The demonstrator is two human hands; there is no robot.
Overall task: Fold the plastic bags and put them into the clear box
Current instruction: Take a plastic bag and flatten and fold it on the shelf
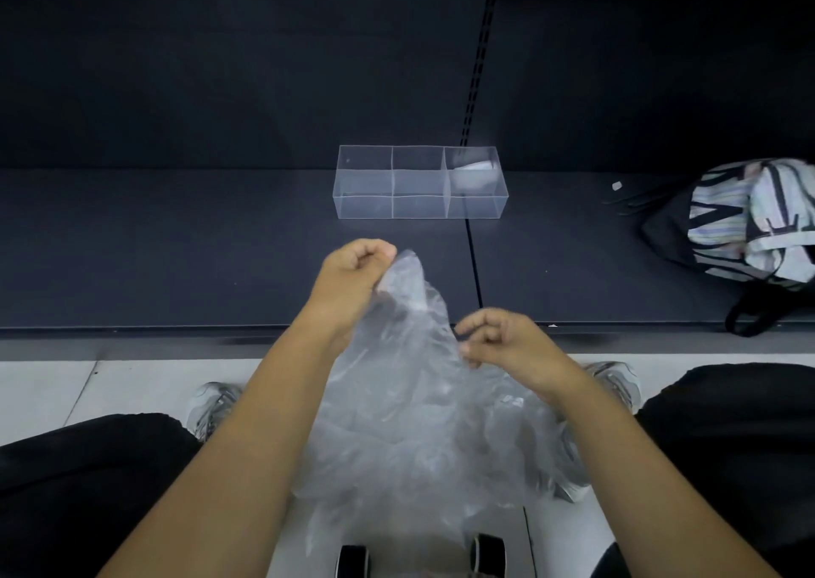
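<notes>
A plastic bag (414, 423) is pinched at its edge by the right grip (511, 344) and at its raised top by the left grip (353, 277); the clear box (366, 207) is set beyond on the shelf (176, 247), nearer the left grip.

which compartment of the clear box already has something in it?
The right end compartment of the clear box: a pale folded bag lies inside it. The middle compartment and left compartment show only the dark shelf through them.
</notes>
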